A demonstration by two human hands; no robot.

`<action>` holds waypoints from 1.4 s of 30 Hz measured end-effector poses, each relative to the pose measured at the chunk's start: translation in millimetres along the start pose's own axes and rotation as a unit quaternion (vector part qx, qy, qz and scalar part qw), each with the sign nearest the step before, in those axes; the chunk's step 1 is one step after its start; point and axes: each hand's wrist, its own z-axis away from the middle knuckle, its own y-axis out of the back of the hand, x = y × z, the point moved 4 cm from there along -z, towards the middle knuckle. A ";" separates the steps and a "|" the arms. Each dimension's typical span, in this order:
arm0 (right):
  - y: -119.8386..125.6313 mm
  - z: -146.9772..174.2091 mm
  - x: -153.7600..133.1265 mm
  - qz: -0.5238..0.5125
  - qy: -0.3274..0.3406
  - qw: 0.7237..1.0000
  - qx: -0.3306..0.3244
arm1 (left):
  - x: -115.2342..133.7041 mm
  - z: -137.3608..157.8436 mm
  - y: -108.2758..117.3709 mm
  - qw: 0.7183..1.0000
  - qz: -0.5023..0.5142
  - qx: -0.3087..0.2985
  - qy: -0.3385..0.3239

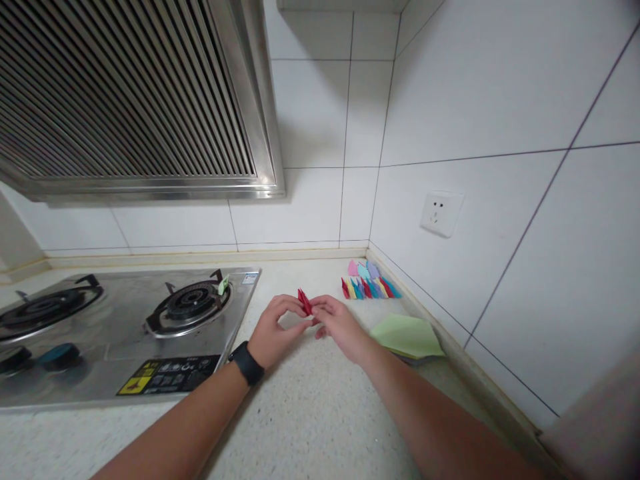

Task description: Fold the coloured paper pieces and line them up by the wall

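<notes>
A small red folded paper piece (305,302) is pinched between both hands above the speckled countertop (320,407). My left hand (280,327), with a black watch on its wrist, closes on the paper from the left. From the right, my right hand (337,323) grips it with the fingertips. Behind and to the right stands a row of folded paper pieces (367,289) in red, yellow and blue. Beyond that row lie several pink, light blue and purple paper pieces (363,269). A stack of green paper sheets (407,335) rests beside my right forearm.
To the left is a steel gas stove (125,347) with black burners; a small light green folded paper (223,285) sits on the right burner. A range hood (270,133) hangs above it. The tiled right wall carries a power socket (443,213).
</notes>
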 end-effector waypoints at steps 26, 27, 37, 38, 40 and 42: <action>8.0 -2.4 14.2 0.192 0.030 0.979 -0.063 | -28.7 10.5 -15.8 0.972 0.081 -0.140 0.171; 8.4 -2.2 13.8 0.200 0.033 0.977 -0.062 | -28.5 10.2 -14.5 0.975 0.067 -0.138 0.164; 0.5 0.5 12.2 0.153 -0.005 0.985 -0.081 | -26.8 5.7 -4.2 0.989 0.027 -0.091 0.114; 0.0 0.4 11.9 0.150 -0.007 0.986 -0.077 | -25.9 5.2 -3.5 0.989 0.033 -0.085 0.113; 0.8 -0.2 9.9 0.147 -0.002 0.987 -0.063 | -24.4 4.1 -2.1 0.990 0.039 -0.078 0.113; 2.6 -1.1 5.9 0.127 0.016 0.990 -0.052 | -24.6 3.6 -1.9 0.987 0.051 -0.086 0.128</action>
